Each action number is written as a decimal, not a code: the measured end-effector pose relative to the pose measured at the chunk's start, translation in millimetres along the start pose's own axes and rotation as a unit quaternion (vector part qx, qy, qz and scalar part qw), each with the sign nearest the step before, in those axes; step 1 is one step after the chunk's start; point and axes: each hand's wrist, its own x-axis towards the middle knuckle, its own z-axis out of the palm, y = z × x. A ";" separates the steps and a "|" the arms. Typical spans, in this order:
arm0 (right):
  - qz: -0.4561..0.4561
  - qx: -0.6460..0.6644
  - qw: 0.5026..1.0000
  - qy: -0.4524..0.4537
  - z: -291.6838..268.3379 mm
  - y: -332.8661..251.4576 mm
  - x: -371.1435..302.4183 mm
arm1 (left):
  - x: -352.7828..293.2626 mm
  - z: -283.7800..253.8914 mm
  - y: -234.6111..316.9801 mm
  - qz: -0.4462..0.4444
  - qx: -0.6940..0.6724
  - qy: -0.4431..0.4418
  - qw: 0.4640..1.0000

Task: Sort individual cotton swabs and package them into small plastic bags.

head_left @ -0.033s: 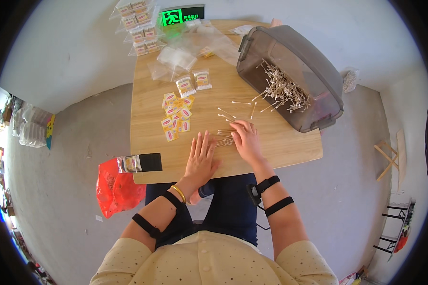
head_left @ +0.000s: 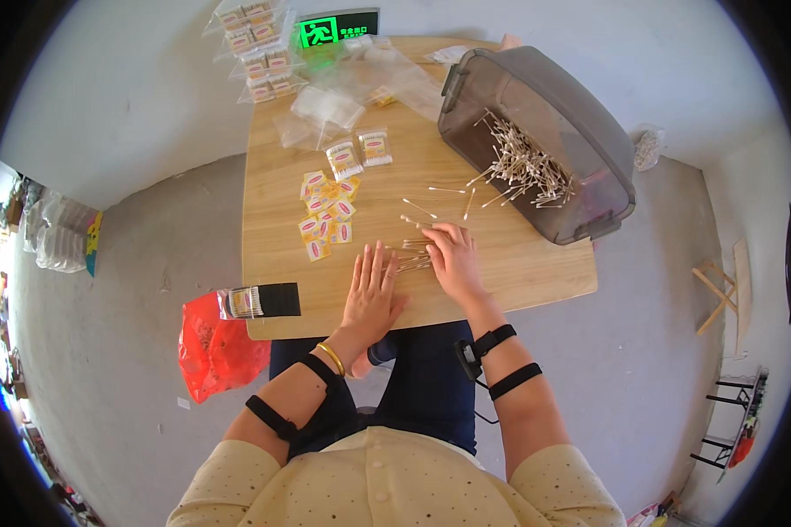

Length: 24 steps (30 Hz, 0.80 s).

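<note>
**Hands settle over a small bundle of cotton swabs at the table's near edge**

Below the middle of the frame, the left hand (head_left: 373, 294) lies flat on the wooden table (head_left: 536, 263), fingers spread and released, gripping nothing. The right hand (head_left: 453, 256) sits just beside it, fingers curled lightly down onto a small bundle of cotton swabs (head_left: 413, 256) laid side by side; whether they pinch the sticks or only press on them cannot be told at this size. Set against the other picture of the same instant, nothing has shifted: both hands and the bundle hold the same places, so the gathering appears mid-step. A few loose swabs (head_left: 448, 198) lie scattered just above the hands, toward the tipped grey bin (head_left: 580, 114) in the upper right, which spills a heap of swabs (head_left: 523, 167) inside its mouth. Left of centre lie small yellow packets (head_left: 325, 215); clear bags (head_left: 325, 110) crowd the table's far end. A red bag (head_left: 215, 347) rests on the floor at lower left.
</note>
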 end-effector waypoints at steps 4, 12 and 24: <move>-0.005 -0.046 0.999 0.022 2.3 -14.7 -0.8 | 3.8 2.8 0.9 -0.017 -0.050 0.024 0.998; -0.019 0.012 1.000 0.011 -8.4 -1.6 -8.0 | 3.7 -0.6 0.7 -0.007 -0.076 -0.013 0.997; 0.032 -0.001 0.999 0.024 2.6 -15.6 -46.1 | 15.6 14.3 6.6 0.002 -0.001 0.007 1.000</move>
